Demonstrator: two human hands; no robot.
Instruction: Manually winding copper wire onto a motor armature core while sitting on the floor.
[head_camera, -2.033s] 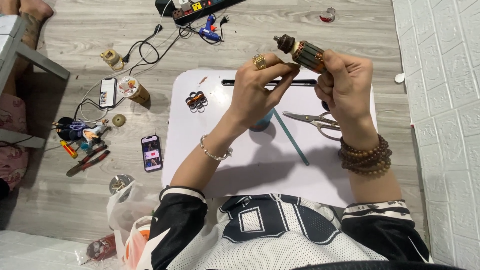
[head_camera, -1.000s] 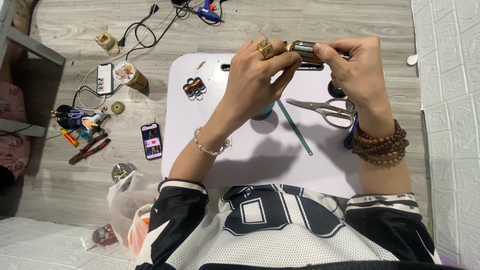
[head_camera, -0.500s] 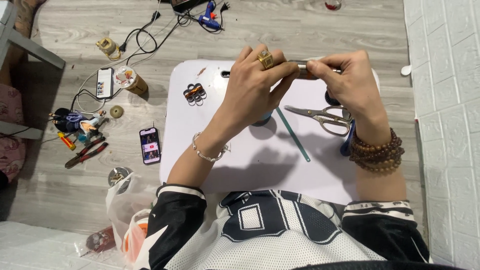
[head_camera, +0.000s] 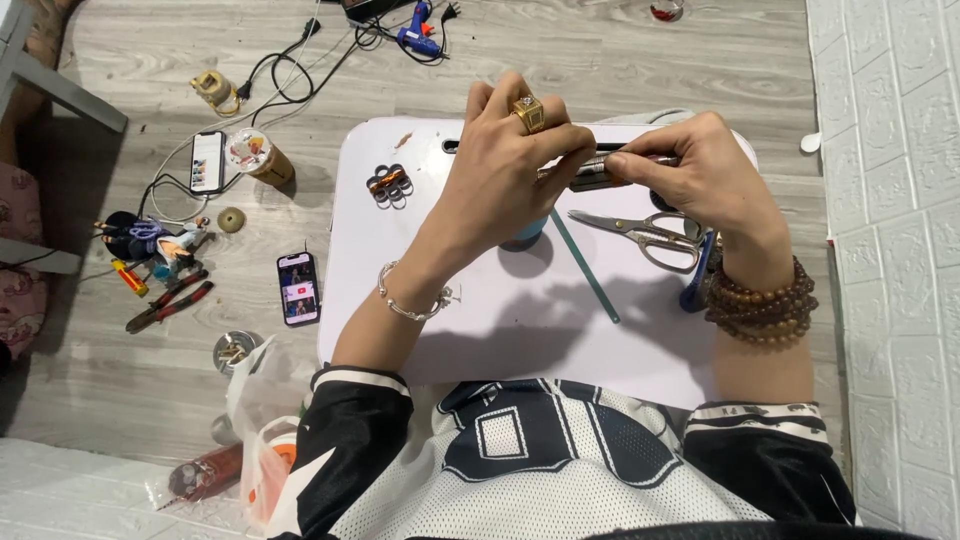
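Both hands meet above the far edge of the white lap table (head_camera: 400, 330). The left hand (head_camera: 505, 180) closes its fingers around one end of a small dark cylindrical part (head_camera: 590, 175), and the right hand (head_camera: 700, 175) pinches the other end between thumb and fingertips. I think the part should stay level, with a firm and gentle grip, so that it does not slip. On the table, near the right hand, lie scissors (head_camera: 640, 232) and a thin green stick (head_camera: 585, 268). Left of the table, on the floor, stands a round brown can (head_camera: 258, 157) with a pale printed lid, and near the table's front left corner lies a clear plastic bag (head_camera: 262, 440).
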